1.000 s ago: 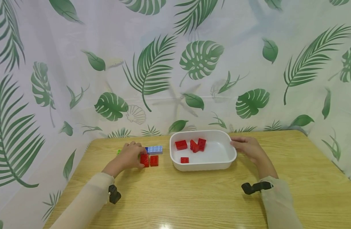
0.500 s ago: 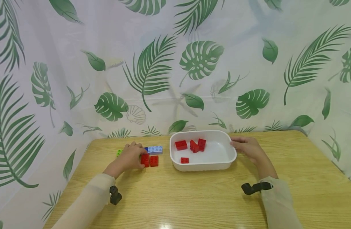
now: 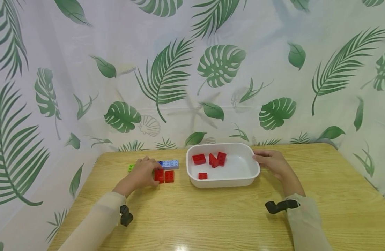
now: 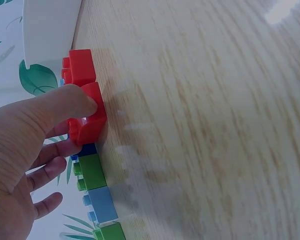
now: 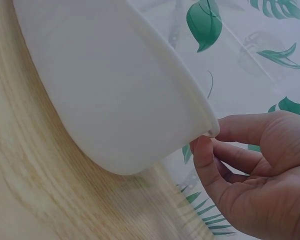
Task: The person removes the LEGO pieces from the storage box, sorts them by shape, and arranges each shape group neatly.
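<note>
Left hand (image 3: 142, 171) pinches a red studded rectangular plastic brick (image 3: 160, 176) between thumb and fingers, left of the white oblong plastic tray (image 3: 223, 182); right hand (image 3: 275, 165) pinches its rim.

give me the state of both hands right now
Left hand: closed, pinching a red brick.
Right hand: closed, pinching the tray at its rim.

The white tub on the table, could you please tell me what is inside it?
Inside the white tub are four red blocks; its front wall hides the lower part of the nearest one.
</note>
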Tool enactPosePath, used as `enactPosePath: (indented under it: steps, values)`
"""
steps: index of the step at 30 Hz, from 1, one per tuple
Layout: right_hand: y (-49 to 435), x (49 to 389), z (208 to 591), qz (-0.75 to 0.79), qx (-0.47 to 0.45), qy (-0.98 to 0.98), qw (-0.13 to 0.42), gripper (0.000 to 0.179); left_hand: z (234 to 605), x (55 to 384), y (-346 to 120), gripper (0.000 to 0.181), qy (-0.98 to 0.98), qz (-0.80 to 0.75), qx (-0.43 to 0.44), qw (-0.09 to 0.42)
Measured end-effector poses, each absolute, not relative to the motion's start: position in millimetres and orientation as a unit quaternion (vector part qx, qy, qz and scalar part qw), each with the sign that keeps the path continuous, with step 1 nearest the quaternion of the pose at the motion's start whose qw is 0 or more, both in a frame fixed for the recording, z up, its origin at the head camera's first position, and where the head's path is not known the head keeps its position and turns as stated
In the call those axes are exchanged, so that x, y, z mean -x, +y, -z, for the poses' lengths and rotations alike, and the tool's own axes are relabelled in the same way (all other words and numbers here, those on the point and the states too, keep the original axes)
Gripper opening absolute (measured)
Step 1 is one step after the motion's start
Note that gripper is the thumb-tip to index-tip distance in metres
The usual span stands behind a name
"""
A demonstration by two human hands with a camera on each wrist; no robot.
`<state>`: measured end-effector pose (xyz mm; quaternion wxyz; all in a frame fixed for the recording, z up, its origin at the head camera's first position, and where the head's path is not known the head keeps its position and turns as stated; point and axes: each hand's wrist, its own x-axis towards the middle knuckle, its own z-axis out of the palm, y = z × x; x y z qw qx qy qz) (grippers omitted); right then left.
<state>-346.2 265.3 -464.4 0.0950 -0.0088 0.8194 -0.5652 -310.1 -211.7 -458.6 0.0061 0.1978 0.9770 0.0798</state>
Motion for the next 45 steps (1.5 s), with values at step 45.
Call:
enactPosePath:
  steps: [45]
  values:
    - [265, 346, 464, 0.568, 0.008, 0.817, 0.097, 0.056, 431, 334, -134, 0.034, 0.947, -0.158, -0.26, -0.106]
